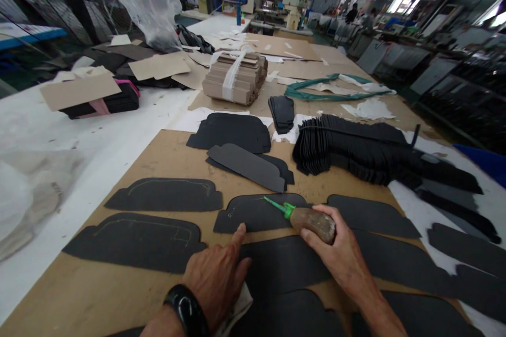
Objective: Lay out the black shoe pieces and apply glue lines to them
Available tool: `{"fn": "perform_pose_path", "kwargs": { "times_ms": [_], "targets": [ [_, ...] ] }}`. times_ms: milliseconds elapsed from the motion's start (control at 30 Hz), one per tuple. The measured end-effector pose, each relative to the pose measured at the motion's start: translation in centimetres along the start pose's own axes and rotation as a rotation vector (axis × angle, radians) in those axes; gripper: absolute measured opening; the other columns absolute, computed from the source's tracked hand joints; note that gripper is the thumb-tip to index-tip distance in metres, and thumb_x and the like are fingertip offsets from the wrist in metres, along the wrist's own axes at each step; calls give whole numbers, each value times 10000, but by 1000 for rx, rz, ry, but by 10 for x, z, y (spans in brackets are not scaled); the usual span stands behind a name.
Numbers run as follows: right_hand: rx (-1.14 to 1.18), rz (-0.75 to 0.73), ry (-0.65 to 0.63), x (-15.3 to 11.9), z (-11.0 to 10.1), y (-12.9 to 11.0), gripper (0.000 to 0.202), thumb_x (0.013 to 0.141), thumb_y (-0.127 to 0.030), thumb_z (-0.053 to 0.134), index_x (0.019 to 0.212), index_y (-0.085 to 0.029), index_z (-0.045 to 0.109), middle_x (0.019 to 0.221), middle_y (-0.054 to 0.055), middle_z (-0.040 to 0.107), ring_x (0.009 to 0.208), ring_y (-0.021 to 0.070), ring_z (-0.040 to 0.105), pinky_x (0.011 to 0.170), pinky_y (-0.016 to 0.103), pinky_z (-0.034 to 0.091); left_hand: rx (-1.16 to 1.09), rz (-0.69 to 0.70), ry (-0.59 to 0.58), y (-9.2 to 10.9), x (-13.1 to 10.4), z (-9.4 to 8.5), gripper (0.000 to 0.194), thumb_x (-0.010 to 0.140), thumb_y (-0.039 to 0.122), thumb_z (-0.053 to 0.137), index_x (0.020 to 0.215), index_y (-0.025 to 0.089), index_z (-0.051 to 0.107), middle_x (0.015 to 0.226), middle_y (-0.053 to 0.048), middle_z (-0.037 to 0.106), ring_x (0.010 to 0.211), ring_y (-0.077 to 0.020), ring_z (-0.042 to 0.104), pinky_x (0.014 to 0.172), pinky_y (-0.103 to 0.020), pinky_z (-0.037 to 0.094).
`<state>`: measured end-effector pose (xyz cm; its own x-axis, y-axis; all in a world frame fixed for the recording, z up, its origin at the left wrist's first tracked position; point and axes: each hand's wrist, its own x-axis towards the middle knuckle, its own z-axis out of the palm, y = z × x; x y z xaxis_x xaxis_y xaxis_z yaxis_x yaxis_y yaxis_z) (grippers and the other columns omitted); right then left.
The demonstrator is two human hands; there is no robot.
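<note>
My right hand (pixel 340 246) is wrapped round a grimy brown squeeze bottle (pixel 314 224) with a thin green nozzle. The nozzle tip is at the upper edge of a dark shaped panel (pixel 259 216), where a faint line runs. My left hand (pixel 215 279) rests below that panel, its index fingertip on the lower edge and its thumb apart. Under the left palm a pale piece of cloth or paper (pixel 242 303) sticks out; I cannot tell whether the curled fingers hold it. To the left, two panels, an upper one (pixel 166 194) and a lower one (pixel 138 242), bear faint yellowish lines.
More dark panels (pixel 371 216) lie in rows on brown board (pixel 130 163). Behind stand a long stack of black pieces (pixel 351 147), a tied brown bundle (pixel 233 81) and a green-edged strip (pixel 336 87). At left a tied dark stack (pixel 103 102) sits on the white table (pixel 23 131).
</note>
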<state>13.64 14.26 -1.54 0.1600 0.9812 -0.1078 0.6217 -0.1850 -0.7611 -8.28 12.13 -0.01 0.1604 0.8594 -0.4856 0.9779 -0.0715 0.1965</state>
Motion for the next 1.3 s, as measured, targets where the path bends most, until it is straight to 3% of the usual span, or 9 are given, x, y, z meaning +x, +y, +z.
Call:
{"fn": "perform_pose_path", "kwargs": {
  "times_ms": [400,1300],
  "targets": [
    [-29,9,89,0,-21,24,411,667,-366,592,1034,-224,472,1004,36,588,899,202,569,813,350,434,13,1,-2,-3,3,5,513,867,338,316,1358,196,271,854,-107,676,821,-290,633,724,-448,473],
    [-105,91,185,-11,-45,41,464,637,-447,586,1027,-214,491,1016,55,586,894,214,568,787,343,440,42,-10,2,0,8,5,511,859,363,316,1335,176,317,902,-116,674,850,-297,627,735,-443,471]
  ]
}}
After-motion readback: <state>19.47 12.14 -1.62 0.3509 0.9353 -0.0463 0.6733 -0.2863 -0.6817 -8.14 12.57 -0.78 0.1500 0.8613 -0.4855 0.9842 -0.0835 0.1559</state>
